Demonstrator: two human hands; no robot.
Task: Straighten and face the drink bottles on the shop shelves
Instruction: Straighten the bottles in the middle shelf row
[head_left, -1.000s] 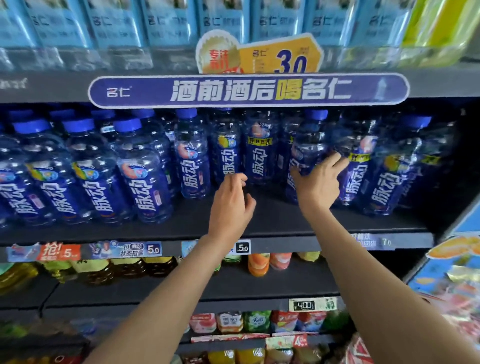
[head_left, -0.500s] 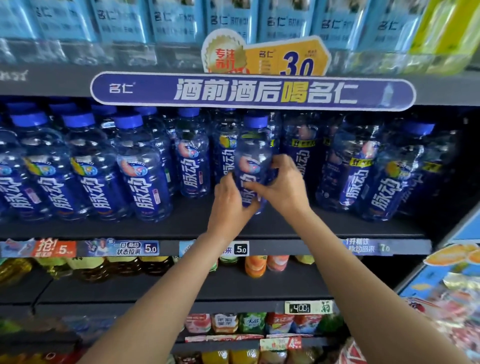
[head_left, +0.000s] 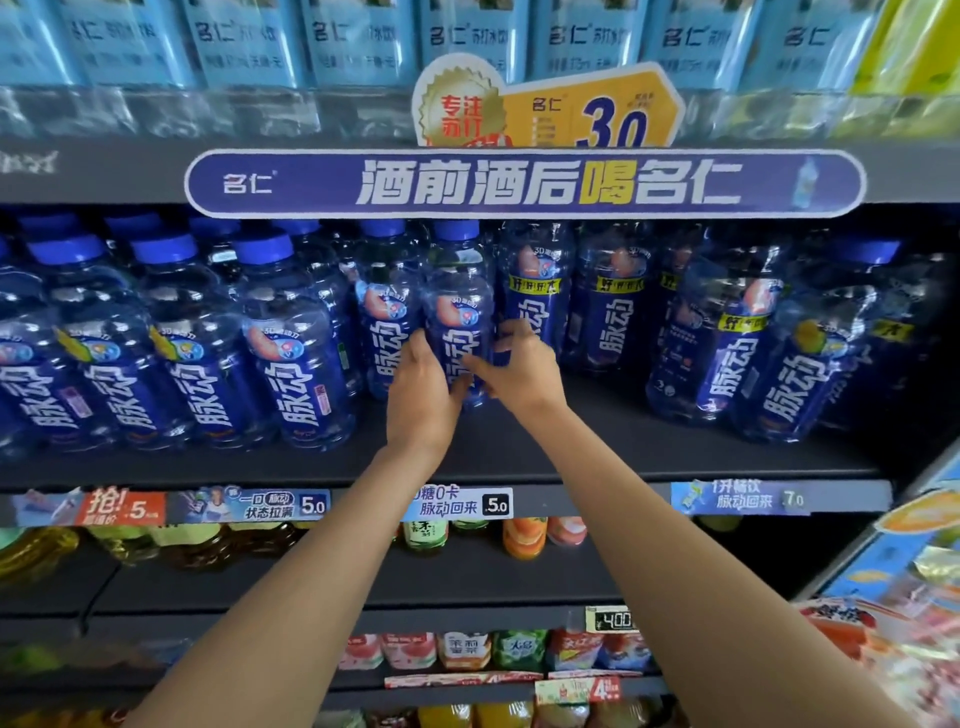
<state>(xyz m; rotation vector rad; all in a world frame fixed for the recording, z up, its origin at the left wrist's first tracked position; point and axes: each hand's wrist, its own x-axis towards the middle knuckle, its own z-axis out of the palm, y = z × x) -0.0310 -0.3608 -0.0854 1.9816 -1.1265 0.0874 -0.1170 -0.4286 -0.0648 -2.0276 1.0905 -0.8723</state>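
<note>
A dark shelf (head_left: 597, 457) carries a long row of blue drink bottles, running out to both sides of the fingers, and a purple banner (head_left: 524, 183) with white and yellow lettering hangs on the shelf edge just above them. Above that banner stands a row of pale blue packs (head_left: 358, 41), and below the wrists a strip of price tags (head_left: 462, 503) lines the shelf front (the one under the hands reads 5.0). The held bottle (head_left: 458, 306) stands upright between the two hands, its blue cap near the banner and its label facing outward, touching its neighbour bottle (head_left: 387, 312) on the side of the left fingers. The left hand (head_left: 421, 395) wraps the bottle's lower left side, its fingers curled round the body. The right hand (head_left: 519, 371) grasps the lower right side, thumb across the label front and the fingers (head_left: 511, 332) bent round the far side.
</note>
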